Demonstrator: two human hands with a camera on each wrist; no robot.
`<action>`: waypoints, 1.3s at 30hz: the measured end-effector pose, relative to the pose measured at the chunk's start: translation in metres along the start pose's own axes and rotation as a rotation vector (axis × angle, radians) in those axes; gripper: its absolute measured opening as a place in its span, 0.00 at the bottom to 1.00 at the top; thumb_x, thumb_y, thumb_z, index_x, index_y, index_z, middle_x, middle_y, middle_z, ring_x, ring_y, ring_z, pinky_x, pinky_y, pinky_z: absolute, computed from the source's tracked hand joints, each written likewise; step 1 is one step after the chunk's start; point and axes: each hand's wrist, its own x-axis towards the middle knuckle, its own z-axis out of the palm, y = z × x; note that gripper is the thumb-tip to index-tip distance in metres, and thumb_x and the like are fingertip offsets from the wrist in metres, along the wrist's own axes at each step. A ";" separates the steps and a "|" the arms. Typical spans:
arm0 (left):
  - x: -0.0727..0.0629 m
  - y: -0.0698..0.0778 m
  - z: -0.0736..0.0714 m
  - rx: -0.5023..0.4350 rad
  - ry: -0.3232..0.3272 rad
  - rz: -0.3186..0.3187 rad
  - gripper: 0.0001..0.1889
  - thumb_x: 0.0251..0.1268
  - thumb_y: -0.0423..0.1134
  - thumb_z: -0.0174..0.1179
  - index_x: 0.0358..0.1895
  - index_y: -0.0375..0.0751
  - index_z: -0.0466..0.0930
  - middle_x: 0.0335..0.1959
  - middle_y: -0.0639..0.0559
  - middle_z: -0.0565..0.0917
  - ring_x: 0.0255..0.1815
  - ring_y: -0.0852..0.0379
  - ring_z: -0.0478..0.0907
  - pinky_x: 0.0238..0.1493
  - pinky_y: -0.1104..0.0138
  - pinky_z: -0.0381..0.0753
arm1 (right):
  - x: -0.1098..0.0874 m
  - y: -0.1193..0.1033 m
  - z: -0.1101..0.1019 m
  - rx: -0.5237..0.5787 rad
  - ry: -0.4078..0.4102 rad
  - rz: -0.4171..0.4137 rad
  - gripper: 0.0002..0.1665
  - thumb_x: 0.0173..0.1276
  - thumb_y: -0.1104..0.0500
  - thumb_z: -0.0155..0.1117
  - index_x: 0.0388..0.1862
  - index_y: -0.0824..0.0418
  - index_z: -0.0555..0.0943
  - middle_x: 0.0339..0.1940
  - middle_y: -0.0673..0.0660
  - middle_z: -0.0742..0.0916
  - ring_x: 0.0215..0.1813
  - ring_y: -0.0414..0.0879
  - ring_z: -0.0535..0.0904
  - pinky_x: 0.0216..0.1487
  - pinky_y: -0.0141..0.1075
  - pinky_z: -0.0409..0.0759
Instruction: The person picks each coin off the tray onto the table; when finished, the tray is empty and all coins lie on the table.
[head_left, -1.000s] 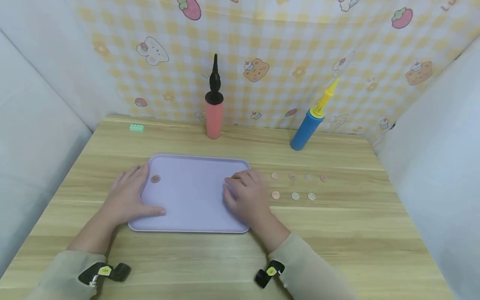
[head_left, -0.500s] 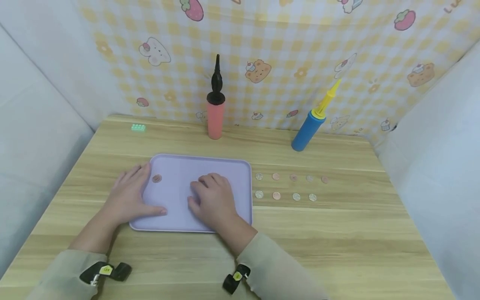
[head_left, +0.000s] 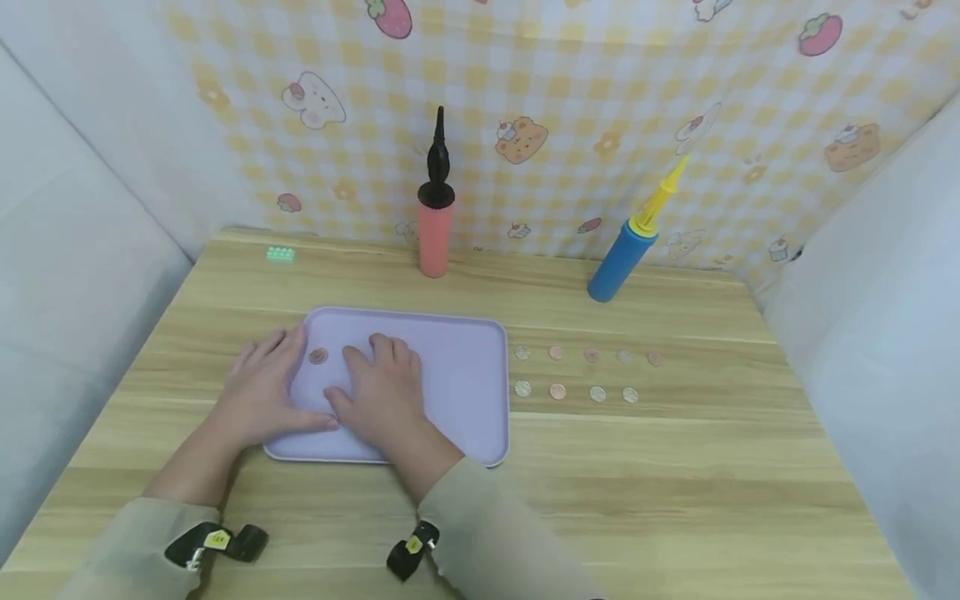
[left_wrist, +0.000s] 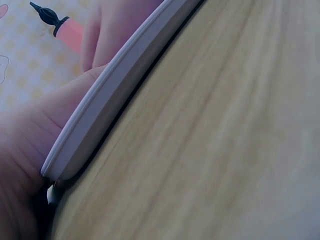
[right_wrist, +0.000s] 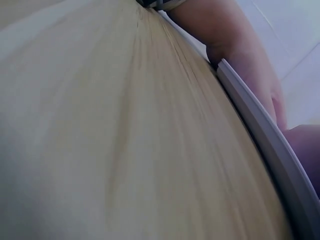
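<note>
A lilac tray (head_left: 461, 383) lies flat on the table, and a copper-coloured coin (head_left: 318, 356) sits near its left end. My left hand (head_left: 258, 392) rests over the tray's left edge, fingers extended along the outside and thumb lying across the tray. Over the left half of the tray is my right hand (head_left: 382, 392), its fingers spread toward the coin but apart from it, with nothing seen in its grasp. Both hands also show beyond the tray's rim (left_wrist: 107, 85) in the left wrist view. The right palm and the undersides of its fingers are hidden.
Right of the tray, several copper and silver coins (head_left: 557, 391) lie in two rows. Behind stand a pink-and-black hand pump (head_left: 433, 237) and a leaning blue-and-yellow pump (head_left: 622, 262). A small green toy brick (head_left: 281, 254) lies at the back left.
My right hand has moved left across the tray from its right edge, and its curled fingers have spread. It uncovered coins beside the tray. My left hand has stayed in place.
</note>
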 end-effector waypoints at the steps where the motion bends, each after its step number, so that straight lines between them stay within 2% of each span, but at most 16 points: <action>1: 0.000 0.000 0.000 0.002 -0.001 0.000 0.80 0.38 0.74 0.81 0.85 0.25 0.45 0.83 0.26 0.56 0.81 0.21 0.51 0.78 0.27 0.38 | 0.002 -0.003 0.001 -0.002 -0.024 0.008 0.35 0.78 0.28 0.55 0.78 0.37 0.76 0.77 0.55 0.72 0.77 0.52 0.64 0.75 0.51 0.65; 7: 0.005 0.006 0.002 -0.014 -0.007 0.001 0.78 0.41 0.72 0.80 0.85 0.26 0.46 0.83 0.27 0.56 0.82 0.23 0.50 0.78 0.27 0.38 | 0.007 -0.011 0.003 -0.031 -0.090 0.027 0.31 0.82 0.29 0.47 0.82 0.23 0.65 0.81 0.55 0.64 0.80 0.54 0.57 0.77 0.52 0.58; 11: 0.007 0.010 0.002 -0.022 -0.009 -0.004 0.77 0.41 0.72 0.81 0.85 0.26 0.46 0.83 0.27 0.56 0.83 0.23 0.50 0.78 0.28 0.37 | 0.007 -0.009 0.000 -0.077 -0.118 0.022 0.32 0.84 0.29 0.42 0.84 0.21 0.59 0.84 0.55 0.62 0.81 0.54 0.56 0.78 0.53 0.57; 14: 0.007 0.010 0.002 -0.015 -0.006 -0.006 0.78 0.41 0.72 0.81 0.85 0.27 0.45 0.84 0.27 0.56 0.83 0.24 0.49 0.78 0.28 0.37 | 0.006 -0.008 -0.002 -0.084 -0.116 0.010 0.32 0.84 0.29 0.40 0.84 0.20 0.59 0.84 0.55 0.62 0.81 0.55 0.56 0.78 0.53 0.58; 18: 0.006 0.009 0.002 -0.004 -0.008 -0.005 0.79 0.39 0.73 0.81 0.85 0.26 0.45 0.84 0.27 0.55 0.83 0.23 0.49 0.79 0.29 0.37 | 0.005 -0.007 -0.002 -0.034 -0.075 0.004 0.28 0.84 0.31 0.45 0.79 0.21 0.70 0.83 0.54 0.65 0.80 0.54 0.59 0.77 0.52 0.60; 21: 0.004 0.007 0.003 0.005 -0.009 -0.002 0.80 0.38 0.74 0.81 0.85 0.25 0.45 0.84 0.27 0.55 0.82 0.23 0.49 0.78 0.29 0.37 | 0.005 -0.006 -0.001 0.033 -0.026 0.007 0.21 0.82 0.33 0.53 0.69 0.24 0.80 0.82 0.53 0.69 0.80 0.53 0.61 0.77 0.52 0.62; 24: 0.003 0.007 0.002 0.006 -0.009 -0.002 0.81 0.37 0.74 0.81 0.84 0.25 0.45 0.84 0.26 0.55 0.82 0.23 0.49 0.79 0.29 0.38 | 0.005 -0.006 0.000 0.090 0.016 0.008 0.16 0.79 0.32 0.60 0.58 0.28 0.86 0.80 0.52 0.72 0.79 0.52 0.63 0.76 0.51 0.63; 29: 0.001 0.005 0.002 -0.002 -0.004 -0.009 0.81 0.37 0.74 0.81 0.84 0.24 0.45 0.84 0.27 0.55 0.83 0.23 0.49 0.79 0.29 0.37 | 0.006 -0.005 0.000 0.154 0.022 0.006 0.14 0.73 0.30 0.66 0.48 0.31 0.87 0.79 0.51 0.73 0.79 0.52 0.63 0.76 0.51 0.63; 35: -0.001 0.002 0.003 -0.007 0.004 0.001 0.80 0.38 0.72 0.82 0.85 0.25 0.45 0.84 0.27 0.55 0.82 0.22 0.49 0.79 0.29 0.36 | 0.008 -0.005 0.001 0.213 -0.007 0.024 0.14 0.71 0.33 0.71 0.47 0.35 0.89 0.79 0.48 0.73 0.79 0.49 0.62 0.77 0.48 0.61; 37: -0.002 0.001 0.002 -0.010 0.007 0.003 0.79 0.38 0.71 0.82 0.84 0.25 0.45 0.84 0.27 0.56 0.82 0.22 0.50 0.79 0.29 0.36 | 0.009 -0.005 0.001 0.230 0.008 0.003 0.12 0.70 0.35 0.73 0.46 0.36 0.89 0.74 0.45 0.77 0.76 0.47 0.65 0.76 0.46 0.62; 39: -0.002 0.001 0.002 -0.007 0.014 0.008 0.79 0.38 0.71 0.82 0.84 0.25 0.46 0.83 0.27 0.56 0.82 0.22 0.50 0.79 0.29 0.37 | 0.009 -0.005 0.001 0.246 0.034 -0.043 0.10 0.69 0.38 0.76 0.45 0.36 0.88 0.64 0.39 0.83 0.70 0.43 0.70 0.72 0.43 0.65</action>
